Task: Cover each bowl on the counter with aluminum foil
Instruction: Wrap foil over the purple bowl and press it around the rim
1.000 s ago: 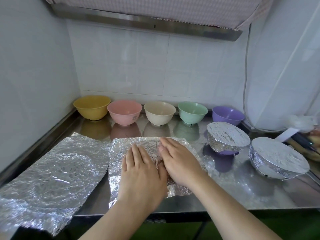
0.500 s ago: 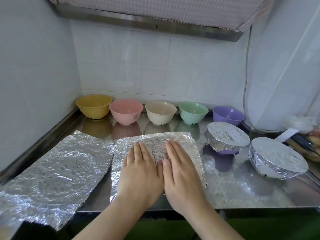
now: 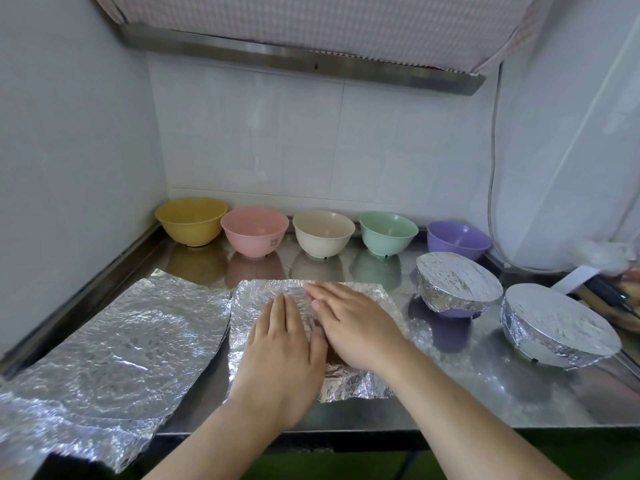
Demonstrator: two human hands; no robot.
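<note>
A crinkled foil sheet (image 3: 249, 306) lies flat on the steel counter (image 3: 467, 386) in front of me. My left hand (image 3: 280, 355) and my right hand (image 3: 353, 327) press flat on it, side by side, fingers extended. A larger foil sheet (image 3: 114, 344) lies to the left, hanging over the front edge. Along the back wall stand uncovered bowls: yellow (image 3: 190, 220), pink (image 3: 254, 231), cream (image 3: 323, 233), green (image 3: 388, 232) and purple (image 3: 458, 237). A foil-covered purple bowl (image 3: 457, 287) and another foil-covered bowl (image 3: 557, 323) sit at the right.
Tiled walls close the left and back. A range hood (image 3: 311, 60) hangs overhead. A white cable (image 3: 491, 188) runs down the right wall. Utensils and a plastic bag (image 3: 602, 282) lie at the far right edge.
My hands have slid over the middle foil sheet; the right hand has turned so its fingers point up and left, overlapping the left hand's side. The sheet looks flatter at the far edge.
</note>
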